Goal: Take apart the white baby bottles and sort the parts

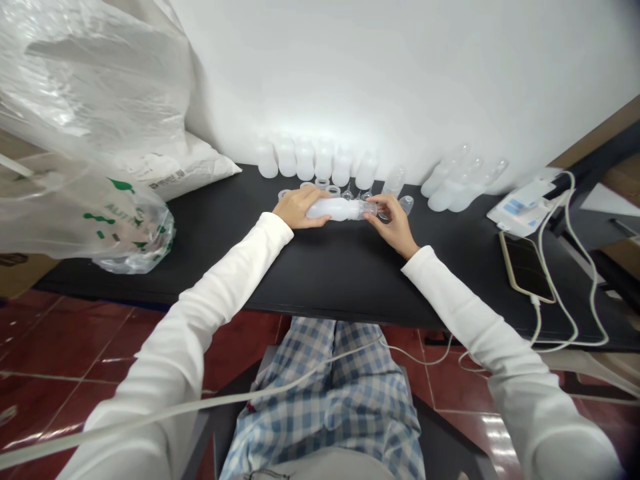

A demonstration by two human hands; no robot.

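A frosted white baby bottle (340, 209) lies sideways between my hands, just above the black table. My left hand (301, 206) wraps round its base end. At the other end, my right hand (395, 225) grips the clear cap (369, 209) with thumb and fingers; the cap sits on the bottle's neck. Right behind are several white rings (323, 182) and clear teats (347, 194), partly hidden by the hands and bottle. A loose clear cap (408, 202) lies beside my right hand. Several uncapped bottles (305, 160) stand in a row against the wall.
Several capped bottles (455, 180) lie together at the back right. Farther right are a white box (520, 208), a phone (527, 265) and looping white cables (570, 300). Plastic bags (135, 220) crowd the left side. One cable (300, 383) crosses above my lap.
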